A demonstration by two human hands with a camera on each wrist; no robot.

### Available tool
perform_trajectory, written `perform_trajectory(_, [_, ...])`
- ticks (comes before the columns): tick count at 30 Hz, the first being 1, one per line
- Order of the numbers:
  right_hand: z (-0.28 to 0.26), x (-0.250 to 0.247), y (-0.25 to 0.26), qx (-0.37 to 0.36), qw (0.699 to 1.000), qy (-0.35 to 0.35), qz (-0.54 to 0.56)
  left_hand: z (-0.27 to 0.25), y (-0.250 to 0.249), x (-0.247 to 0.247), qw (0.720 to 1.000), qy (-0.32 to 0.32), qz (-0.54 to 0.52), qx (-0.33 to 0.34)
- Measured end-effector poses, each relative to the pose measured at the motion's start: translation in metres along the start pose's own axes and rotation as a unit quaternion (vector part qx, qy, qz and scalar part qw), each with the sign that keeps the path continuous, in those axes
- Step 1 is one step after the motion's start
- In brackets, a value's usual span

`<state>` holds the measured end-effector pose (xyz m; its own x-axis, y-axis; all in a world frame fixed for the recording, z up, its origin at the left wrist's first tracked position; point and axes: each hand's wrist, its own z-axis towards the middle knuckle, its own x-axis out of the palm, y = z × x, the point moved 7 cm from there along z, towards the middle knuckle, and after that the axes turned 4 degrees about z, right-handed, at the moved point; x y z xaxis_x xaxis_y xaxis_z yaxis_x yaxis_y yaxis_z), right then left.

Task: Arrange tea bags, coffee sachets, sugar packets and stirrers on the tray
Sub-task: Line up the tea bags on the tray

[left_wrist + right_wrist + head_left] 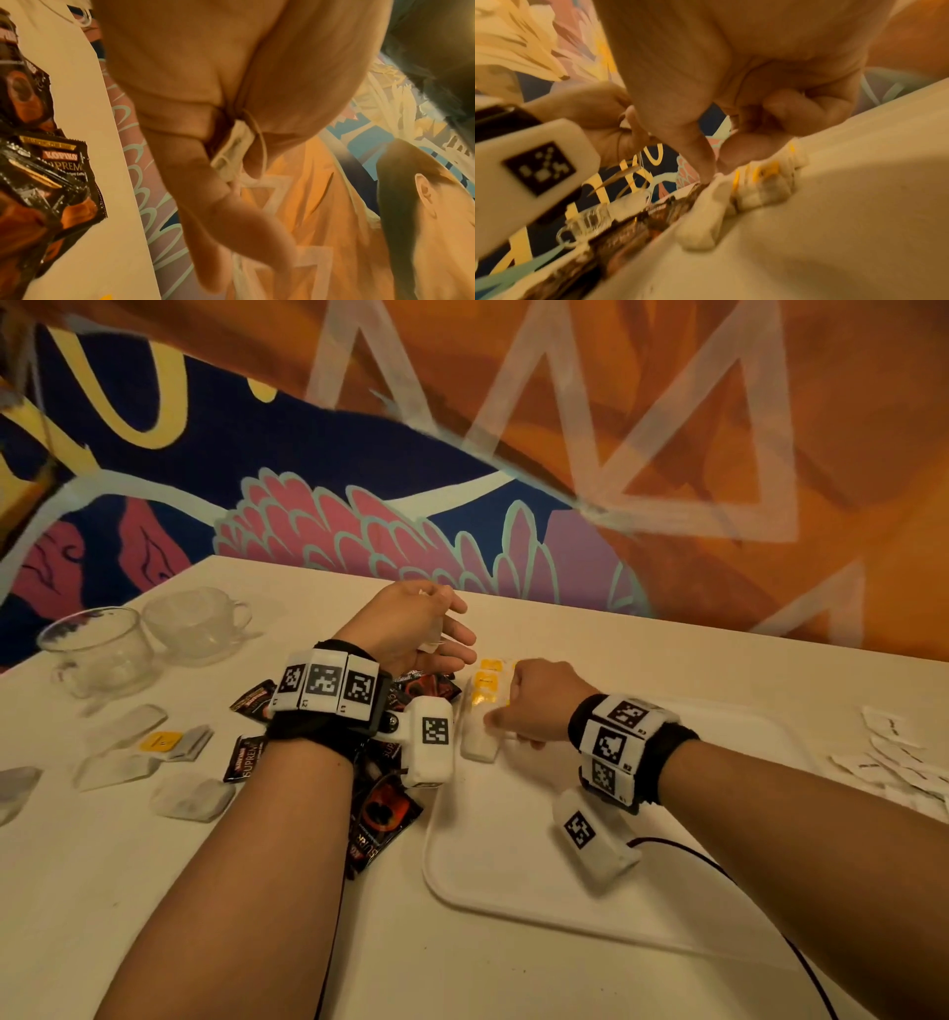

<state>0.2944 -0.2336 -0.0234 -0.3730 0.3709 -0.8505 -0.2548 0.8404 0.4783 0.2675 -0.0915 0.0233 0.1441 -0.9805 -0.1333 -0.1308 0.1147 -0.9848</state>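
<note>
Right hand [534, 706], fingers curled, pinches a tea bag [480, 737] at the far-left corner of the white tray [513, 880], next to a row of yellow-tagged tea bags [490, 680]. Left hand [416, 624] hovers above the counter [205, 891], thumb and forefinger pinching a small white tea-bag tag [232, 154], other fingers loosely spread. Coffee sachets [380, 819] piled left of tray.

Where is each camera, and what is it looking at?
Head: worn up high, looks down at the table; both forearms and hands show.
Left wrist: looks along the left hand, which pinches a tea bag.
Right wrist: looks along the right hand at tea bags on the tray.
All three share the coffee sachets.
</note>
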Motion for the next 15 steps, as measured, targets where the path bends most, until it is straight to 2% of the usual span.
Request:
perform_trajectory(2, [0.002,-0.020,0.002,-0.008,0.998,-0.059,0.032,-0.002,-0.001,0.003,1.000,0.023,-0.019,0.006])
perform_trajectory(4, [-0.001,-0.044,0.011,-0.052,0.984,-0.129,0.115,-0.006,-0.004,0.009,0.998,0.054,-0.042,0.013])
perform_trajectory(5, [-0.003,-0.054,0.017,-0.081,0.972,-0.143,0.170,-0.009,-0.006,0.012,0.996,0.069,-0.051,0.018])
perform_trajectory(7, [-0.008,-0.064,0.031,-0.128,0.953,-0.121,0.246,-0.014,-0.010,0.020,0.993,0.101,-0.058,0.030])
perform_trajectory(10, [-0.013,-0.065,0.044,-0.163,0.945,-0.070,0.274,-0.020,-0.015,0.033,0.985,0.157,-0.057,0.045])
perform_trajectory(13, [-0.016,-0.063,0.041,-0.167,0.924,-0.039,0.342,-0.020,-0.014,0.040,0.979,0.194,-0.058,0.035])
perform_trajectory(15, [-0.016,-0.065,0.034,-0.159,0.897,-0.047,0.410,-0.018,-0.010,0.039,0.980,0.186,-0.067,0.020])
